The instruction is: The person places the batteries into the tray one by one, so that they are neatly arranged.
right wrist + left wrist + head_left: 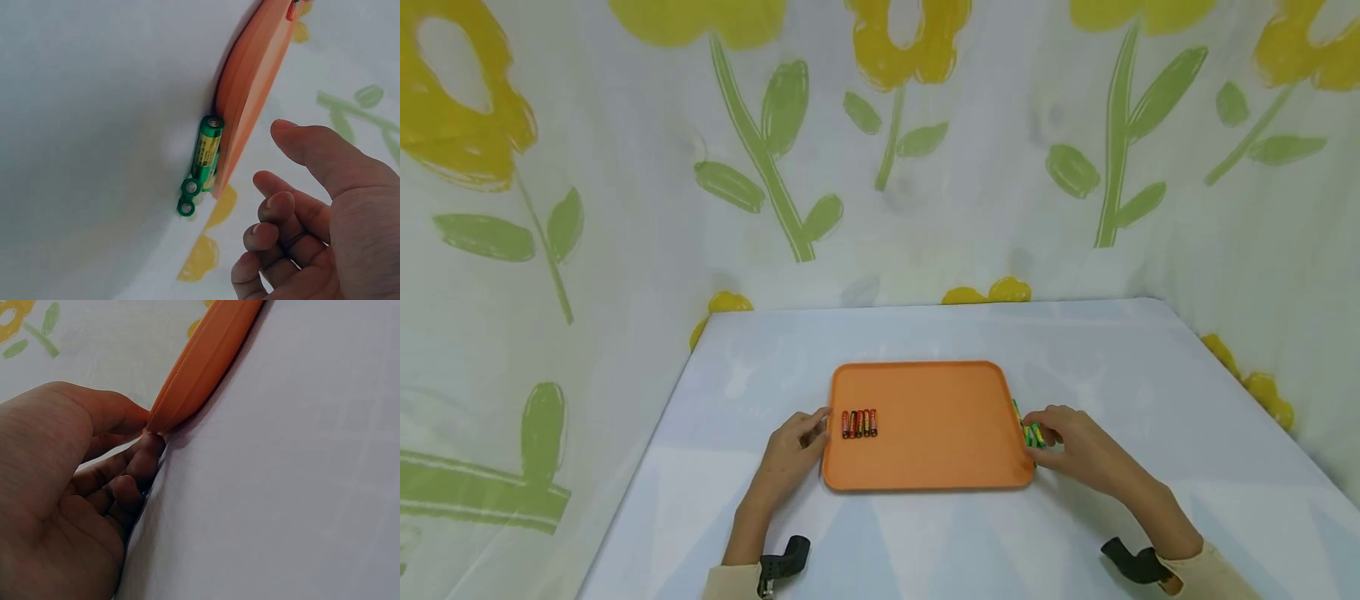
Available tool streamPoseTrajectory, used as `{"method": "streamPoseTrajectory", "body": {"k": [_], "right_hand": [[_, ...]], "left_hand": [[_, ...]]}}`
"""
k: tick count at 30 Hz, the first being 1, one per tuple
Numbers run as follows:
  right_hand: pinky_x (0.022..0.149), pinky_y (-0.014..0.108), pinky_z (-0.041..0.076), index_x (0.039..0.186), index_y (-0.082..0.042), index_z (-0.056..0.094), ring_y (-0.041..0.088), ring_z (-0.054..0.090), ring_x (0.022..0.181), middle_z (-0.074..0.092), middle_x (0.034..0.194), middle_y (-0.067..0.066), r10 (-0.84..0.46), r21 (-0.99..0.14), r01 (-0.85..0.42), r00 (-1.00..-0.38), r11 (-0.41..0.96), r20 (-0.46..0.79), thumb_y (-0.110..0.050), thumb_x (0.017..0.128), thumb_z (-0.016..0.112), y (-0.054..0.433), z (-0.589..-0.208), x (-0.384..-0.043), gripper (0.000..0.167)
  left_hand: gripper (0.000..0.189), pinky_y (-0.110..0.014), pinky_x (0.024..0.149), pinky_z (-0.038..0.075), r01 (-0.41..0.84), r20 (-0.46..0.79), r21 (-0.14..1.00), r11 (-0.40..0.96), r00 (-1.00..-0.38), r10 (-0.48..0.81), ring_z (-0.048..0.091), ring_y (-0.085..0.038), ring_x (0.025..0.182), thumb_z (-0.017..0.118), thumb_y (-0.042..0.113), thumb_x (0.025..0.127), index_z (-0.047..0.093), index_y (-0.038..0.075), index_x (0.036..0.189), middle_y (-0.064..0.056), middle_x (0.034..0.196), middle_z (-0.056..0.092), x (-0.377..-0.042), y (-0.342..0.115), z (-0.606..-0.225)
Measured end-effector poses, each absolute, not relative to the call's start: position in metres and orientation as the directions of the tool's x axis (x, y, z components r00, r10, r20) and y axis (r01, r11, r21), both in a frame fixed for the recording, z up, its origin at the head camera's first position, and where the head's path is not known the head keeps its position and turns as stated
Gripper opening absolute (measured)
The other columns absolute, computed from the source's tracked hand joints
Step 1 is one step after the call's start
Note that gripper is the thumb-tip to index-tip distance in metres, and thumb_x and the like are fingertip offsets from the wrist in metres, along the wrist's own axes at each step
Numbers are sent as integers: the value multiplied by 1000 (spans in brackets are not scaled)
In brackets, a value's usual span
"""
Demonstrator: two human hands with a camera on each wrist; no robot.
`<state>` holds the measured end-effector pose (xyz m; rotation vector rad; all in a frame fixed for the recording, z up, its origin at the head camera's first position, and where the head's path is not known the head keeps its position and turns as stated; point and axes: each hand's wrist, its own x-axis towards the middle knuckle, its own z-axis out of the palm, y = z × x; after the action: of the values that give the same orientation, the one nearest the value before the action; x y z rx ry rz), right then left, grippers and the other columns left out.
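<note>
The right hand (1078, 442) has nothing in it: its thumb and fingers are bent a bit and spread apart. Just past its fingertips, on the person's left side of it, are the green batteries (207, 147). They lie outside the orange tray (936, 425), close along its right side, so they sit between that hand and the tray. The one that shows best points its long way roughly along the tray's side, and two more show their round ends (how many are tucked behind, I can't tell). The right hand is much nearer to them than the left.

The left hand (786, 462) is across the tray, pinching its left edge with thumb and fingertips. Close to it, on the tray, five red batteries (860, 423) lie side by side, their long way going away from the person. The tray is on the white desk (925, 550).
</note>
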<state>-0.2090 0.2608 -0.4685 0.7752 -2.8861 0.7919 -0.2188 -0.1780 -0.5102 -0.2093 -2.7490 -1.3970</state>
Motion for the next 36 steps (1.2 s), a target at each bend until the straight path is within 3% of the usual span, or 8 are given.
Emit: {"method": "streamPoseTrajectory", "body": {"k": [14,20,36], "right_hand": [[55,24,33,108,-7,70,4,36,67,40,73,-7,-430,-500,-417,-898,759,96,-19,83,82,277,-482,-211,30],[55,23,33,107,-10,70,2,34,65,41,72,-8,-421,-485,-384,-906,785,37,-22,81,84,277,-489,-211,32],[56,24,33,101,-10,70,4,36,64,43,73,-8,-372,-437,-353,-927,827,44,-22,76,88,270,-486,-210,33]], "left_hand": [[41,-25,68,43,175,151,801,572,-985,90,49,-12,80,67,8,96,63,7,137,4,94,58,-226,-175,-519],[42,-25,68,44,174,147,806,566,-985,94,49,-12,80,67,6,95,63,6,136,4,94,58,-225,-173,-517],[40,-25,68,44,165,143,818,551,-986,85,49,-11,80,67,10,96,63,7,136,4,93,56,-225,-176,-519]]}}
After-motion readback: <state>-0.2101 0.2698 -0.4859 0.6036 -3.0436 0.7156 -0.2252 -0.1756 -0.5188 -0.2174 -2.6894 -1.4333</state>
